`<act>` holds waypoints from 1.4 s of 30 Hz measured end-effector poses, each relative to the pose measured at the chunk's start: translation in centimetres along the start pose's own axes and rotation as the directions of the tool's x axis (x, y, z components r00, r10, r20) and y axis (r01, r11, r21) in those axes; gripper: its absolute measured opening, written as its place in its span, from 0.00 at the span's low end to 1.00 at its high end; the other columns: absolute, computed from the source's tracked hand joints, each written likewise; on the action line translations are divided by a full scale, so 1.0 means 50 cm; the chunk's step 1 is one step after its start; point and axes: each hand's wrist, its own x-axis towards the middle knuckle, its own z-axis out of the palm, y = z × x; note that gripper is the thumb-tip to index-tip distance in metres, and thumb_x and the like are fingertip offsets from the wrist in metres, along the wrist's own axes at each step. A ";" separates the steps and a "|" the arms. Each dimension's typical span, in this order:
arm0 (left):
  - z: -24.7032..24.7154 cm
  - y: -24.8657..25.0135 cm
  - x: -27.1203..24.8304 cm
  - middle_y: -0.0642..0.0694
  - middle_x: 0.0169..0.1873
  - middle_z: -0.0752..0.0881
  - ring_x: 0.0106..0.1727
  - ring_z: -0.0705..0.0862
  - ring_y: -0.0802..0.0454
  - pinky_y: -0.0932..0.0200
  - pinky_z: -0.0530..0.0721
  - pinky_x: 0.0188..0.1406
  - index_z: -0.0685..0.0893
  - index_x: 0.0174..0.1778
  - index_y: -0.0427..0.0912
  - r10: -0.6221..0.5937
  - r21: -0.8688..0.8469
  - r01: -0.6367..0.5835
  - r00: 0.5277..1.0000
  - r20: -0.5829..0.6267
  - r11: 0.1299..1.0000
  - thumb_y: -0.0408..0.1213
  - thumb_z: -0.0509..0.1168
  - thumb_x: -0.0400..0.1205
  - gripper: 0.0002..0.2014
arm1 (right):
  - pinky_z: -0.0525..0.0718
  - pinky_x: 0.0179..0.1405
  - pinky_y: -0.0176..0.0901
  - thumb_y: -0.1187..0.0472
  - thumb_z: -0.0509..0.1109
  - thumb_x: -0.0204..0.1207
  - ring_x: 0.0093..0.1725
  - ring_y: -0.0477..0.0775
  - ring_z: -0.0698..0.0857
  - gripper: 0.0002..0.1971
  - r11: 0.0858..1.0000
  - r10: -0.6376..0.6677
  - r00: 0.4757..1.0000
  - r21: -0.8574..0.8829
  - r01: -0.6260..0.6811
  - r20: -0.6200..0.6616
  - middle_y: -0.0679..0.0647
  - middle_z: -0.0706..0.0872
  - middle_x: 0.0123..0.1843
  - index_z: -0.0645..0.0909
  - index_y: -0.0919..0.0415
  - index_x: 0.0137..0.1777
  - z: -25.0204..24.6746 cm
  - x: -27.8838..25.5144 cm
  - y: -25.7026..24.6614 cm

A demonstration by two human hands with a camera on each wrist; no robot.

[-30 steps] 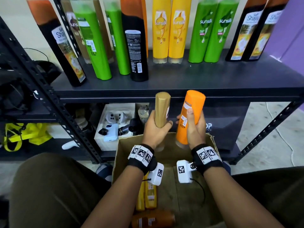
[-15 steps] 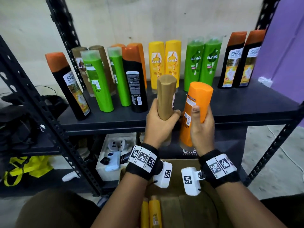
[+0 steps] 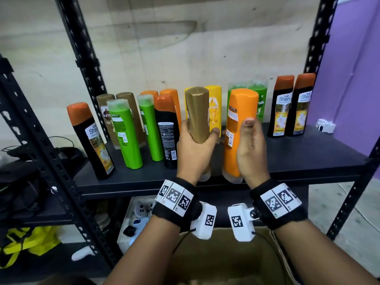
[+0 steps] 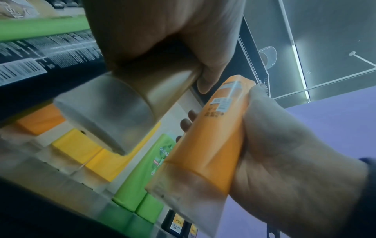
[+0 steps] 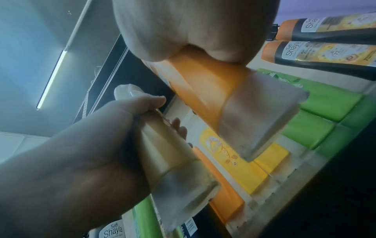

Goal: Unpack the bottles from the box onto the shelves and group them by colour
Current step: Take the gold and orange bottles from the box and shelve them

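The left hand (image 3: 193, 153) grips a gold bottle (image 3: 198, 114) and the right hand (image 3: 249, 153) an orange bottle (image 3: 239, 128), each wrapped low on the body. Both bottles stand near upright over the shelf's (image 3: 308, 159) front edge, long axes vertical, caps down. The gold pair (image 3: 121, 116) stands back-left, nearer the left hand; the orange pair (image 3: 168, 101) sits behind, centre-left.

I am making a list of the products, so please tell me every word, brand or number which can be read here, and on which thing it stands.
"Safi Shayla": the black bottles with orange caps, on their white labels.
"sunsilk": a green bottle.
"sunsilk", partly hidden: a yellow bottle and a brown bottle.
Too small or blurred: back-label print and barcodes on the black bottle, the orange bottle in the right hand.
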 end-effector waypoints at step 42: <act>0.044 -0.137 0.075 0.56 0.66 0.82 0.57 0.80 0.81 0.85 0.73 0.52 0.64 0.82 0.47 0.018 0.091 -0.022 0.999 0.040 0.996 0.66 0.64 0.81 0.38 | 0.72 0.53 0.18 0.19 0.47 0.73 0.67 0.46 0.80 0.47 0.972 0.073 0.994 -0.227 -0.052 0.086 0.53 0.79 0.76 0.65 0.52 0.82 0.055 0.044 0.165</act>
